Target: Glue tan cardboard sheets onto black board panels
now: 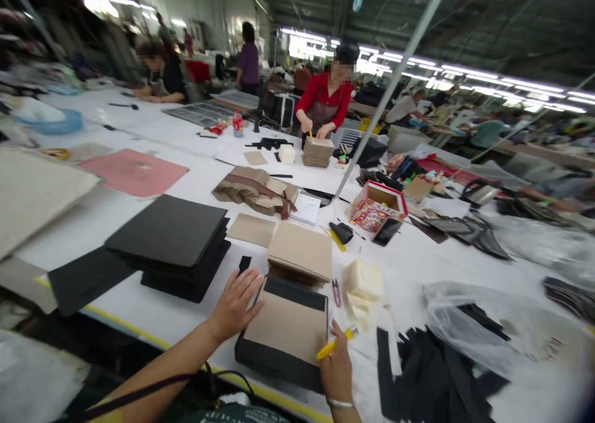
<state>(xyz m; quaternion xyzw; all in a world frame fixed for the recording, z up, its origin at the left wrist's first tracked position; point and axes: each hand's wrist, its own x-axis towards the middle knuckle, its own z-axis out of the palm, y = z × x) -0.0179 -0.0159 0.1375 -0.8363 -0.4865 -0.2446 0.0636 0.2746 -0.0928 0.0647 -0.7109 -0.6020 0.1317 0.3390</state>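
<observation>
In front of me a tan board (288,327) lies on a stack of black pieces (279,364), with black bands showing above and below it. My left hand (237,305) rests at the stack's left edge, fingers spread and nothing in them. At the right edge, my right hand (335,361) is closed around a yellow-handled tool (331,347). A pile of tan boards (300,249) stands just beyond the stack. To the left is a tall pile of black sheets (170,231). Small red-handled snips (336,293) lie beside a cream block (363,280) on the right.
Black strips (432,373) and a clear plastic bag (502,330) lie at the right. Farther back are a patterned box (377,209), a tied tan bundle (255,190) and a pink sheet (134,172). A person in red (325,100) works across the table.
</observation>
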